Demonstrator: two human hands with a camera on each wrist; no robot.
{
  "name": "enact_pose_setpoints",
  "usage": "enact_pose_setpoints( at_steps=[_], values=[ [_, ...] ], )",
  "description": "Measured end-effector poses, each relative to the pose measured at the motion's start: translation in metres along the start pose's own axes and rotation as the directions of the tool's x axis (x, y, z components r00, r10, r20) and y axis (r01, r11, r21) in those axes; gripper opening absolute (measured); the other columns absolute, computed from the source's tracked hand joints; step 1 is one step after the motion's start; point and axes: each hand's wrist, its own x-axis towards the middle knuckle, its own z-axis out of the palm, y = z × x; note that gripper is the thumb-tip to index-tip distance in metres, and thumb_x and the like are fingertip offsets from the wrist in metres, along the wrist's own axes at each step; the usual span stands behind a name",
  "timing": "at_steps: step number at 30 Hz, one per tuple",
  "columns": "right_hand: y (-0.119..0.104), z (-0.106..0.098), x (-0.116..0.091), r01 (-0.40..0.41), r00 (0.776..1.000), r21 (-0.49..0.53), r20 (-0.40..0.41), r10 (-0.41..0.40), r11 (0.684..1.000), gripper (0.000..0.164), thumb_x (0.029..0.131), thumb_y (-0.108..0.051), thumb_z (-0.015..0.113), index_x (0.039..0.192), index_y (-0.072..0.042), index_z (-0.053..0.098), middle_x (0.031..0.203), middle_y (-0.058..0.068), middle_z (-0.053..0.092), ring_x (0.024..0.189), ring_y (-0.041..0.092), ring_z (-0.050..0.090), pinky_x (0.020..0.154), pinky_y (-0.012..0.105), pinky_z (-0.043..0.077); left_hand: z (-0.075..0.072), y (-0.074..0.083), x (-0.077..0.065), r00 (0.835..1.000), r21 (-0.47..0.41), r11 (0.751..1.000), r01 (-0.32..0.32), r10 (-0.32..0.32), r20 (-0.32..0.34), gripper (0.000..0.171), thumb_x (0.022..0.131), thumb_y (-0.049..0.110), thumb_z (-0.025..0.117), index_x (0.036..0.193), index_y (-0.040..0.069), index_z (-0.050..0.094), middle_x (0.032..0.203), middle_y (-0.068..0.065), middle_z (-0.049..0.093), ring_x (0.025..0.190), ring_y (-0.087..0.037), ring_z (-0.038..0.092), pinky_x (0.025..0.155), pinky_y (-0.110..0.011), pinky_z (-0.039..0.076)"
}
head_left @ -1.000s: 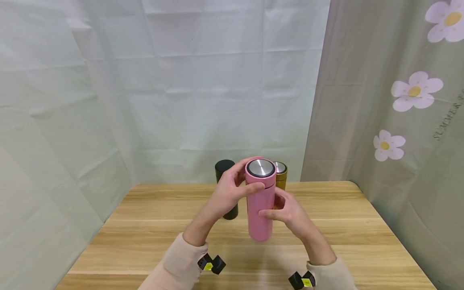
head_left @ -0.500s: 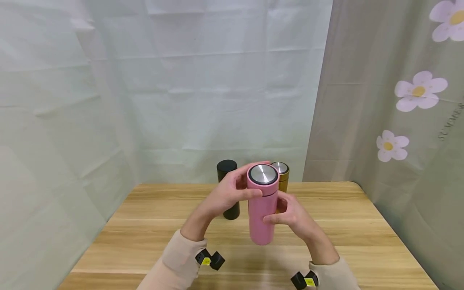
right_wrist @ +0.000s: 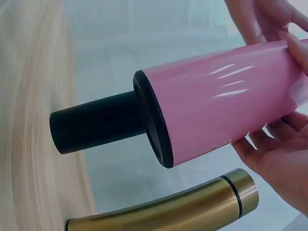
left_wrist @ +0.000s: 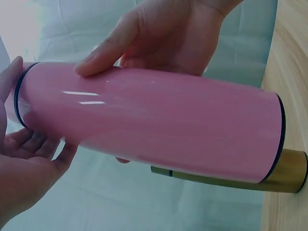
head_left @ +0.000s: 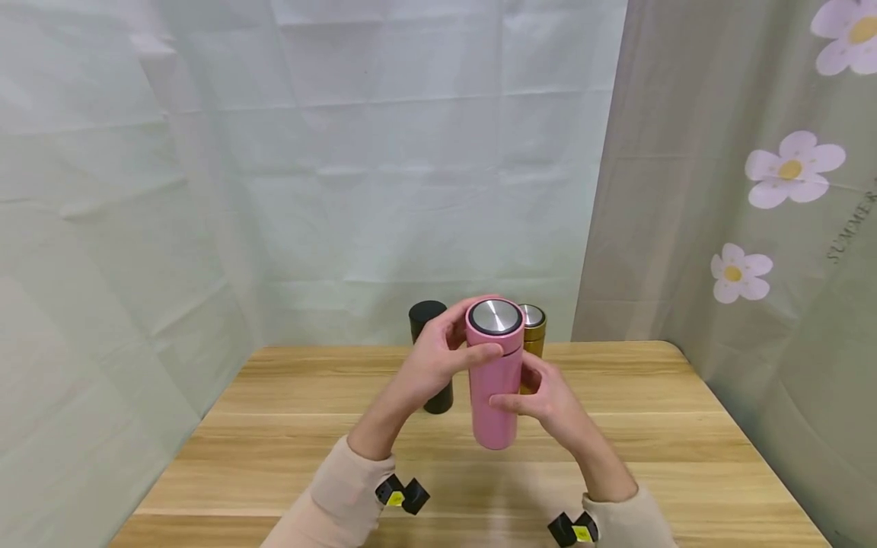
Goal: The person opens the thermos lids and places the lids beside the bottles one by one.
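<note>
A pink thermos flask (head_left: 495, 399) with a brushed-metal lid top is held upright above the table between both hands. My left hand (head_left: 435, 362) grips it round the lid, thumb across the front near the dark seam. Lower down, my right hand (head_left: 551, 399) holds the body from the right, its thumb on the front. In the right wrist view the flask's black base (right_wrist: 153, 120) shows, apart from the table. Behind my left hand stands a black flask (head_left: 438, 399), partly hidden. A gold flask (head_left: 534, 335) stands behind the pink one, mostly covered in the head view.
The wooden table (head_left: 288, 441) reaches back to a pale hanging sheet (head_left: 411, 167). A curtain with printed flowers (head_left: 795, 169) hangs along the right side. Small black devices (head_left: 403, 495) are strapped at both wrists.
Both hands keep their hold on the pink flask. It dipped and tipped slightly toward me half a second ago, and now sits a little higher again. The other flasks have stayed put.
</note>
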Motion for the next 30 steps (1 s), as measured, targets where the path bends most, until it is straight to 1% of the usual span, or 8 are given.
enact_pose_setpoints(
  at_steps=[5, 8, 12, 16, 22, 24, 26, 30],
  values=[
    [0.002, -0.004, 0.001, 0.009, 1.000, 0.004, 0.023, -0.009, 1.000, 0.055, 0.088, -0.019, 0.080, 0.137, -0.006, 0.061, 0.122, 0.012, 0.070, 0.109, 0.033, 0.068, 0.091, 0.040, 0.058, -0.003, 0.000, 0.000, 0.998, -0.052, 0.999, 0.011, -0.008, 0.062, 0.077, 0.090, 0.051, 0.079, 0.155, 0.021, 0.049, 0.139, -0.007, 0.062, 0.121, -0.027, 0.063, 0.099, -0.041, 0.054],
    [0.005, -0.008, 0.000, 0.034, 0.997, 0.034, 0.073, -0.036, 0.999, 0.054, 0.087, -0.017, 0.080, 0.136, -0.002, 0.062, 0.120, 0.015, 0.071, 0.107, 0.031, 0.070, 0.090, 0.039, 0.058, -0.005, 0.001, 0.000, 0.994, -0.089, 0.996, 0.026, -0.016, 0.112, 0.078, 0.092, 0.048, 0.078, 0.157, 0.021, 0.046, 0.139, -0.009, 0.063, 0.122, -0.028, 0.063, 0.099, -0.041, 0.054],
    [0.007, -0.011, 0.000, 0.066, 0.987, 0.081, 0.142, -0.077, 0.994, 0.054, 0.086, -0.014, 0.079, 0.134, 0.003, 0.061, 0.119, 0.018, 0.070, 0.106, 0.030, 0.070, 0.090, 0.039, 0.058, -0.006, 0.002, 0.001, 0.988, -0.103, 0.994, 0.035, -0.019, 0.152, 0.074, 0.092, 0.047, 0.078, 0.155, 0.021, 0.049, 0.135, -0.010, 0.066, 0.121, -0.029, 0.064, 0.100, -0.041, 0.053],
    [0.007, -0.011, -0.001, 0.061, 0.987, 0.075, 0.145, -0.071, 0.995, 0.054, 0.087, -0.015, 0.079, 0.135, 0.001, 0.061, 0.120, 0.018, 0.070, 0.107, 0.031, 0.069, 0.091, 0.040, 0.058, -0.004, 0.002, 0.000, 0.990, -0.113, 0.993, 0.040, -0.024, 0.138, 0.070, 0.092, 0.043, 0.078, 0.153, 0.020, 0.051, 0.134, -0.009, 0.067, 0.119, -0.029, 0.065, 0.098, -0.041, 0.054],
    [0.004, -0.006, 0.001, 0.003, 0.999, 0.002, 0.037, -0.004, 1.000, 0.057, 0.088, -0.020, 0.080, 0.139, -0.006, 0.060, 0.124, 0.013, 0.070, 0.111, 0.035, 0.067, 0.091, 0.041, 0.058, 0.001, 0.004, 0.000, 1.000, -0.030, 0.999, 0.025, -0.024, 0.013, 0.073, 0.089, 0.050, 0.080, 0.151, 0.022, 0.053, 0.137, -0.004, 0.064, 0.121, -0.025, 0.063, 0.099, -0.042, 0.053],
    [0.005, -0.004, 0.001, -0.003, 1.000, -0.006, 0.013, 0.003, 1.000, 0.057, 0.088, -0.020, 0.081, 0.139, -0.008, 0.060, 0.125, 0.012, 0.070, 0.112, 0.034, 0.067, 0.092, 0.041, 0.057, 0.002, 0.005, 0.000, 1.000, -0.012, 1.000, 0.026, -0.026, -0.007, 0.075, 0.089, 0.050, 0.080, 0.152, 0.021, 0.052, 0.138, -0.004, 0.063, 0.123, -0.024, 0.062, 0.100, -0.043, 0.052],
    [0.005, -0.004, 0.001, -0.008, 1.000, 0.001, 0.007, 0.008, 1.000, 0.056, 0.088, -0.020, 0.080, 0.139, -0.008, 0.060, 0.125, 0.012, 0.070, 0.112, 0.033, 0.067, 0.093, 0.041, 0.057, 0.001, 0.004, 0.000, 1.000, -0.026, 0.999, 0.030, -0.030, 0.005, 0.076, 0.090, 0.049, 0.080, 0.154, 0.021, 0.050, 0.140, -0.005, 0.062, 0.124, -0.025, 0.062, 0.100, -0.043, 0.053],
    [0.006, -0.007, 0.000, -0.004, 1.000, 0.038, 0.023, 0.003, 0.999, 0.055, 0.088, -0.018, 0.080, 0.138, -0.005, 0.060, 0.122, 0.014, 0.071, 0.109, 0.032, 0.068, 0.091, 0.041, 0.058, -0.002, 0.002, 0.000, 0.997, -0.083, 0.996, 0.044, -0.039, 0.070, 0.084, 0.090, 0.052, 0.080, 0.159, 0.022, 0.044, 0.146, -0.007, 0.058, 0.130, -0.026, 0.059, 0.101, -0.045, 0.053]
  ],
)
